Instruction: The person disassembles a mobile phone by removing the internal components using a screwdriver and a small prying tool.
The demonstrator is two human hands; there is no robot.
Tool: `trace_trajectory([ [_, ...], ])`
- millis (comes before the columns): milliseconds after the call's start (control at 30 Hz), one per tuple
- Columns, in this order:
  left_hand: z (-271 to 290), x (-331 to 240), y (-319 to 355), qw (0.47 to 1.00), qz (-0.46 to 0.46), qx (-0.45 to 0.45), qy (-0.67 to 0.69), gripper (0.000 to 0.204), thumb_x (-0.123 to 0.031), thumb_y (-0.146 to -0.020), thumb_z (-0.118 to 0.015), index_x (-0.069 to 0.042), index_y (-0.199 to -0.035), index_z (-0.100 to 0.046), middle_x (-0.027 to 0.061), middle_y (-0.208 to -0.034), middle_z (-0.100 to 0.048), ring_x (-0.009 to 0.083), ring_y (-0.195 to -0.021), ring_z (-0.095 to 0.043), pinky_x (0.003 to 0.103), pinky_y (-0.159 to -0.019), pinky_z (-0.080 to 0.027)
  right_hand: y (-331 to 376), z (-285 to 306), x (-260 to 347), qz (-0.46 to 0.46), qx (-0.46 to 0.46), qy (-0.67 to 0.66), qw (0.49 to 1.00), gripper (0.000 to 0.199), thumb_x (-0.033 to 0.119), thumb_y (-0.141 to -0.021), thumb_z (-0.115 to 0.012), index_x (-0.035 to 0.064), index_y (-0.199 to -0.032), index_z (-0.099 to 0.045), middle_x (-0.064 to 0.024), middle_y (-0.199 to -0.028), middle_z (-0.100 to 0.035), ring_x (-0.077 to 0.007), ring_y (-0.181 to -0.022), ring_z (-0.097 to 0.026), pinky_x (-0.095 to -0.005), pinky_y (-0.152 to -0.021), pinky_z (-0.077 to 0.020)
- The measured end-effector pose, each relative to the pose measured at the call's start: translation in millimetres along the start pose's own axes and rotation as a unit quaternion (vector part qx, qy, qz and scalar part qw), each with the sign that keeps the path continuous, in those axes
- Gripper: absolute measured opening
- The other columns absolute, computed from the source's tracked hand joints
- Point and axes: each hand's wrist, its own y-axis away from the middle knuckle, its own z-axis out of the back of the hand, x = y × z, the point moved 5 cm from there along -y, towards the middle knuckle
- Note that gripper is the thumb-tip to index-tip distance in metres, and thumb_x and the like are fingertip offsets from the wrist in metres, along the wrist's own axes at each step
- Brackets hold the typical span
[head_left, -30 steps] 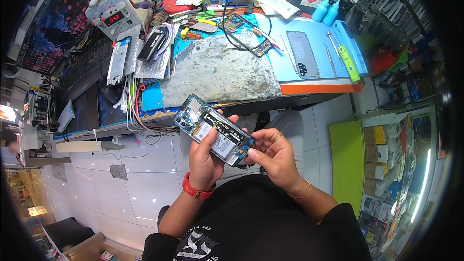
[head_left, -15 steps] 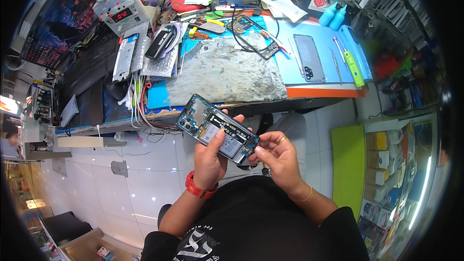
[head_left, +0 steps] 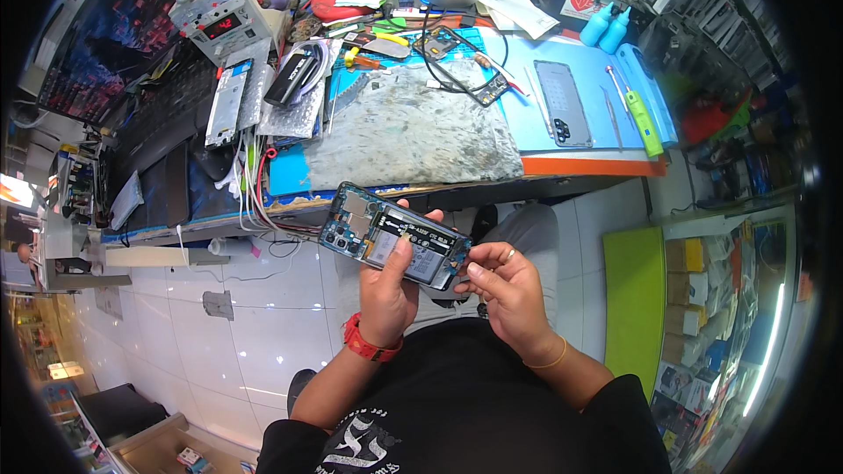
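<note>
An opened smartphone, its back cover off, lies tilted in my left hand above my lap. My left thumb presses on the dark battery, and the fingers wrap beneath and past the far edge. Green-blue circuit board and camera parts show at the phone's upper left end. At its lower right end, my right hand pinches the edge between bent thumb and fingers. Whether a small part is also between those fingertips is too small to tell. Beyond, on the bench, a grey phone back cover lies on a blue mat.
The workbench edge runs just beyond the phone, with a worn grey work mat on top. A green-handled tool and tweezers lie right. A power supply stands back left; cables hang over the edge. Blue bottles stand back right.
The phone has turned slightly toward level, its upper left end shifting down and right. My left hand and wrist moved a little right with it; my right hand stays at the phone's lower end.
</note>
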Motion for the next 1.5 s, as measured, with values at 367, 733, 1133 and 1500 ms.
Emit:
trace_trajectory([
  [367, 2.3, 2.1, -0.4, 1.0, 0.005, 0.003, 0.02, 0.053, -0.016, -0.105, -0.053, -0.003, -0.152, -0.032, 0.026, -0.14, -0.055, 0.0287, -0.12, -0.064, 0.044, -0.104, -0.052, -2.2, -4.0, 4.7, 0.007, 0.012, -0.039, 0.999, 0.012, 0.007, -0.1, -0.063, -0.0003, -0.11, -0.062, -0.0085, -0.103, -0.068, -0.0147, -0.094, -0.068, -0.0326, -0.082, -0.0602],
  [733, 1.7, 4.7, -0.7, 0.999, 0.015, -0.01, 0.038, 0.054, -0.017, -0.105, -0.053, -0.003, -0.152, -0.031, 0.0272, -0.14, -0.055, 0.0289, -0.12, -0.064, 0.044, -0.103, -0.052, -3.4, -3.3, 5.1, 0.031, 0.027, -0.02, 0.999, 0.011, 0.006, -0.1, -0.063, -0.0006, -0.109, -0.061, -0.0091, -0.102, -0.069, -0.0147, -0.093, -0.068, -0.0314, -0.084, -0.0595],
  [1133, -1.9, 4.6, 2.0, 1.0, -0.002, 0.002, 0.029, 0.055, -0.015, -0.104, -0.053, -0.003, -0.153, -0.03, 0.0266, -0.14, -0.055, 0.0334, -0.12, -0.064, 0.047, -0.105, -0.051, -2.9, -5.7, 5.6, 0.059, 0.005, 0.064, 0.996, 0.024, -0.006, -0.091, -0.07, 0.0012, -0.108, -0.054, -0.0056, -0.103, -0.062, -0.0091, -0.094, -0.063, -0.0259, -0.083, -0.0556],
  [1500, -2.0, 7.2, 3.0, 1.0, 0.002, 0.006, 0.026, 0.052, -0.011, -0.105, -0.051, -0.003, -0.152, -0.032, 0.0254, -0.14, -0.056, 0.031, -0.122, -0.063, 0.046, -0.106, -0.049, -4.2, -9.5, 8.6, 0.055, -0.009, 0.063, 0.996, 0.029, -0.005, -0.089, -0.073, 0.0002, -0.106, -0.051, -0.0063, -0.098, -0.062, -0.0094, -0.089, -0.064, -0.0253, -0.077, -0.0577],
])
